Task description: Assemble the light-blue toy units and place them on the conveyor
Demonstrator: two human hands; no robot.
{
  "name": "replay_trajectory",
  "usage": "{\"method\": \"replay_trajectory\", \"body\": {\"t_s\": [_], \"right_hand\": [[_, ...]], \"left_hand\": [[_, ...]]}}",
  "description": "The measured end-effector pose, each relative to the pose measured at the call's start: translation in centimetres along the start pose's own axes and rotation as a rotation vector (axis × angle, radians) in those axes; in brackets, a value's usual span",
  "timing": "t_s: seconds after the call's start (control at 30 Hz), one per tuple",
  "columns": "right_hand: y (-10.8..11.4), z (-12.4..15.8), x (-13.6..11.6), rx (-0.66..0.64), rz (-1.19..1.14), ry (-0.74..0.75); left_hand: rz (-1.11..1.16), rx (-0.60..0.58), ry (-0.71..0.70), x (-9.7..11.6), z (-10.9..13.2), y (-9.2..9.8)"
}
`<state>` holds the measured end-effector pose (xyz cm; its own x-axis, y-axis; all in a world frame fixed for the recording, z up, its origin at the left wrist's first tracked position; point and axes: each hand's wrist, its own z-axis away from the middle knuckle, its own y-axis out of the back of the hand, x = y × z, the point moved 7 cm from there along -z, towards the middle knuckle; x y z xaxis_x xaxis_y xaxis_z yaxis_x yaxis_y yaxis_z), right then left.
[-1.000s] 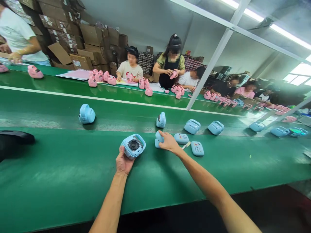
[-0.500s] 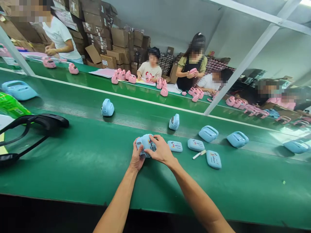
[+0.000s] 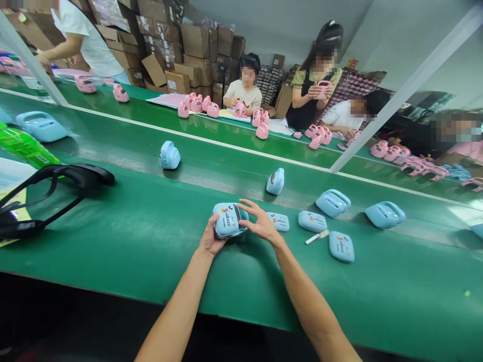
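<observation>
My left hand (image 3: 212, 237) grips the left side of a light-blue plastic housing (image 3: 227, 221) just above the green table. A blue cover with a colourful cartoon print and "MICKEY" lettering lies over its upward face, and a dark window strip shows beside it. My right hand (image 3: 260, 221) holds the housing's right end, thumb and fingers apart around it. To the right lie loose printed covers: one by my right hand (image 3: 279, 221), a second (image 3: 312, 221) and a third (image 3: 341, 247). A small white brush-like tool (image 3: 317, 237) rests among them.
Blue handled housings (image 3: 333, 202) stand along the belt (image 3: 222, 171) beyond the table. A black strap (image 3: 88, 176) and a green packet (image 3: 28, 146) lie at left. A white post (image 3: 362, 136) rises at right. Across the belt, people handle pink housings (image 3: 196, 103).
The housing has turned in my hands, so the printed cover now faces up at the left. My right hand has shifted to the housing's right end. The view has moved slightly.
</observation>
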<state>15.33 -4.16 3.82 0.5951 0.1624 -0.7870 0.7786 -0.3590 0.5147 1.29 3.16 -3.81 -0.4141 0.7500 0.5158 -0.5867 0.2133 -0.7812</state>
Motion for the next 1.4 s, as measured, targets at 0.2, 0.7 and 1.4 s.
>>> {"method": "replay_trajectory", "body": {"t_s": [0.2, 0.7, 1.4], "right_hand": [[-0.7, -0.3, -0.8, -0.101, -0.075, 0.047], [-2.3, 0.1, -1.8, -0.189, -0.013, 0.145], [-2.7, 0.8, -3.3, -0.248, 0.112, 0.283]], "left_hand": [[-0.031, -0.017, 0.036, 0.3, 0.0, 0.3], [-0.115, 0.026, -0.025, 0.4, 0.6, -0.4], [-0.197, -0.04, -0.087, 0.1, 0.9, -1.1]]}}
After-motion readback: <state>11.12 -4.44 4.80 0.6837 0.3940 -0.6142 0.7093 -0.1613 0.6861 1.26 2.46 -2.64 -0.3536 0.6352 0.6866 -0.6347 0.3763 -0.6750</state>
